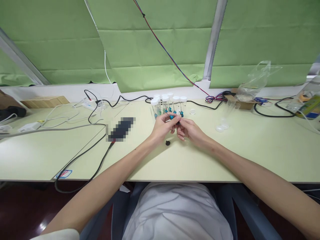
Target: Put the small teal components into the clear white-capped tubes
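Note:
My left hand and my right hand meet above the middle of the table, fingertips pinched together. Between them shows a small dark piece, mostly hidden by the fingers, so its kind is unclear. Just behind my hands stands a group of several clear tubes with white caps, with small blue-green parts inside. A blue bit also shows by my left fingertips; I cannot tell whether it is held or in a tube behind. On the table below my hands lies a small round black piece.
Clear tubes with white caps lie at the right, and a loose white cap lies nearer. At the left is a blurred dark device with a black cable. Cords, a wooden block and a plastic bag line the back.

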The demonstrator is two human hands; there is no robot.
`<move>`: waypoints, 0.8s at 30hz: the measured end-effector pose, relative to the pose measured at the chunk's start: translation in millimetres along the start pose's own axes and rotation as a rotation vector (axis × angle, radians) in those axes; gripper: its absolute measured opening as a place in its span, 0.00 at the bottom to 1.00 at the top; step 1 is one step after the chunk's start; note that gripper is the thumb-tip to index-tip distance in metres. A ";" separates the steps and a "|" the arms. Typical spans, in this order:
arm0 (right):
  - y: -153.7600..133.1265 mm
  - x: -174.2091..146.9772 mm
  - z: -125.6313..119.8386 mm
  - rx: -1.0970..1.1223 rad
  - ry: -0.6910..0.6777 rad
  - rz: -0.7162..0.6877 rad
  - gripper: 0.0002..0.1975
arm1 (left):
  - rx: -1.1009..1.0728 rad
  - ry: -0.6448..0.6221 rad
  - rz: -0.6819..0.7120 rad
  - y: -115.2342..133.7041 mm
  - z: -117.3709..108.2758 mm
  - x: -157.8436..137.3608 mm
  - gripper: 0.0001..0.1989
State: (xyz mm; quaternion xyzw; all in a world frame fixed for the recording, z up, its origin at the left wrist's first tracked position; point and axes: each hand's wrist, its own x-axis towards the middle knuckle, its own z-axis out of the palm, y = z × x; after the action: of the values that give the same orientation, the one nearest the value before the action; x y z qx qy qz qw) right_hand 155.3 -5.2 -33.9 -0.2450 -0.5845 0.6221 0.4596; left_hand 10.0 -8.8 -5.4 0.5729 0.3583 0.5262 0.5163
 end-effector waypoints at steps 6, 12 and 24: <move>0.4 -0.5 -0.4 -0.006 -0.007 -0.003 0.19 | 0.033 -0.008 0.000 -0.4 -0.6 0.4 0.20; -1.1 -1.8 1.0 -0.005 -0.006 0.000 0.18 | 0.038 -0.028 0.000 -0.2 -1.0 0.3 0.20; -0.8 -0.4 0.6 0.016 -0.006 0.002 0.18 | -0.027 -0.027 0.005 -0.6 0.7 -1.5 0.23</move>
State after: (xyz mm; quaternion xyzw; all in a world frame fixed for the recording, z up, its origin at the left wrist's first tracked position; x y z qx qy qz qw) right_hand 155.2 -5.9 -33.1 -0.2399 -0.5808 0.6280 0.4590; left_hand 10.5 -10.3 -6.2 0.5735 0.3429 0.5245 0.5276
